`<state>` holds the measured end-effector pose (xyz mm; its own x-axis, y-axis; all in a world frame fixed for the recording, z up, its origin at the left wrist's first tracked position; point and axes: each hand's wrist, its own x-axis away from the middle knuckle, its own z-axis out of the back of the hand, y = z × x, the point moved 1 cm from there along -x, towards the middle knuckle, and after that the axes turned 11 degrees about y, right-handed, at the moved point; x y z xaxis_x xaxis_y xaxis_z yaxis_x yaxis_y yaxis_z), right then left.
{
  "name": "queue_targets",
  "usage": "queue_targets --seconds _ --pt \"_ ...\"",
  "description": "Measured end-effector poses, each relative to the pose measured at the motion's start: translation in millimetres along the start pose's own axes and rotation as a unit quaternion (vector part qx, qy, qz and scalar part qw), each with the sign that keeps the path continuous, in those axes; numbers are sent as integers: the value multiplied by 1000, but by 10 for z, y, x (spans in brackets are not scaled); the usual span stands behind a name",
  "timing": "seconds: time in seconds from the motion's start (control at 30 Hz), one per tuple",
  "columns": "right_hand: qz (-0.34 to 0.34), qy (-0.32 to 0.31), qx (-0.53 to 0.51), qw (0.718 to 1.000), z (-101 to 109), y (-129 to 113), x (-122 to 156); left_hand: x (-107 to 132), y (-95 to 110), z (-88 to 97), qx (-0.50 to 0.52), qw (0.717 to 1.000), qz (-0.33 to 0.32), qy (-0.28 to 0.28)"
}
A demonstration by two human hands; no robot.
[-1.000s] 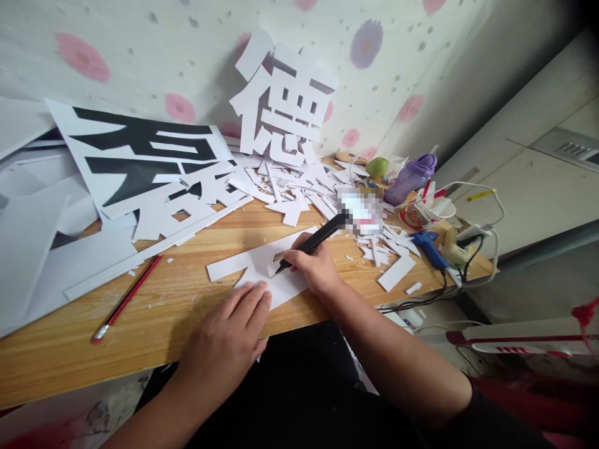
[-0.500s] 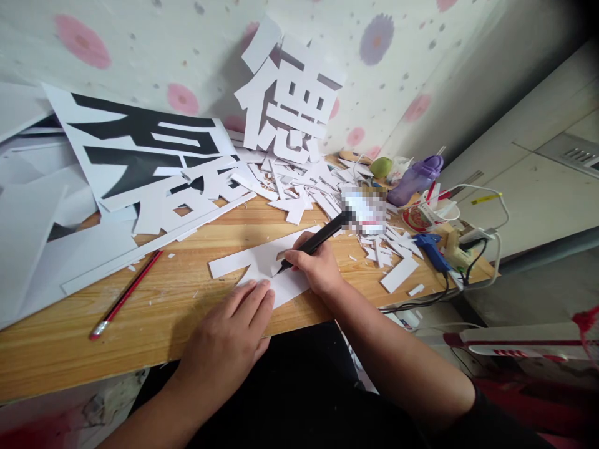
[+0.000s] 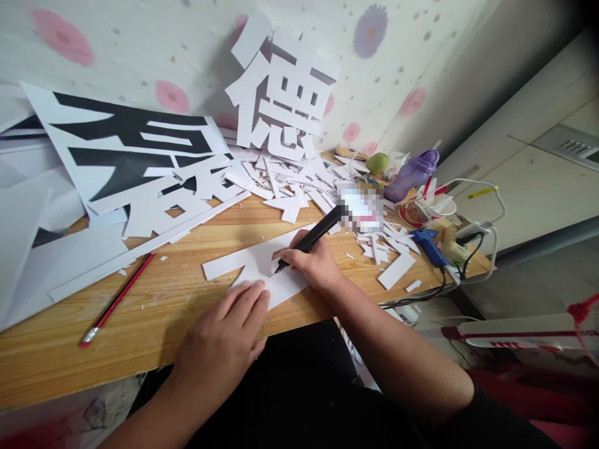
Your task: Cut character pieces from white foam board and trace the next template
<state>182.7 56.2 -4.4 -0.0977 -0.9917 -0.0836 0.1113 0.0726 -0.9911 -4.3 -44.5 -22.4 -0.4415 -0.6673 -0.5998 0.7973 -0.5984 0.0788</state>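
A white foam board piece (image 3: 255,269) with cut-out edges lies on the table in front of me. My left hand (image 3: 229,324) rests flat on its near edge, fingers stretched out and pressing down. My right hand (image 3: 312,257) is closed around a long black craft knife (image 3: 311,237), held slanted like a pen. The thin dark tip meets the board just beyond my left fingertips, beside a small notch. My right palm hides part of the board's right side.
A red pencil (image 3: 116,299) lies at left, near stacked white sheets (image 3: 70,262) and a black-printed sheet (image 3: 126,128). White scraps (image 3: 299,181) pile up behind the board, below a cut-out character (image 3: 281,93). At right are a blue glue gun (image 3: 428,246), cords, a paper bowl (image 3: 418,212) and a purple bottle (image 3: 412,174).
The whole view has shifted slightly, so things appear a little further left. Both hands keep their places on the board, and the knife tip has barely moved.
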Motion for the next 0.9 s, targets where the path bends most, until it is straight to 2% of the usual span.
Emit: queue_targets --seconds 0.53,0.77,0.9 --pt "-13 39 -9 999 271 -19 -125 39 -12 -38 -14 1000 -16 4" --pt "-26 132 1 991 606 106 -230 51 -18 -57 -7 1000 -2 -1" --pt "-18 133 -9 991 691 201 -270 56 -43 -63 -14 1000 -16 6"
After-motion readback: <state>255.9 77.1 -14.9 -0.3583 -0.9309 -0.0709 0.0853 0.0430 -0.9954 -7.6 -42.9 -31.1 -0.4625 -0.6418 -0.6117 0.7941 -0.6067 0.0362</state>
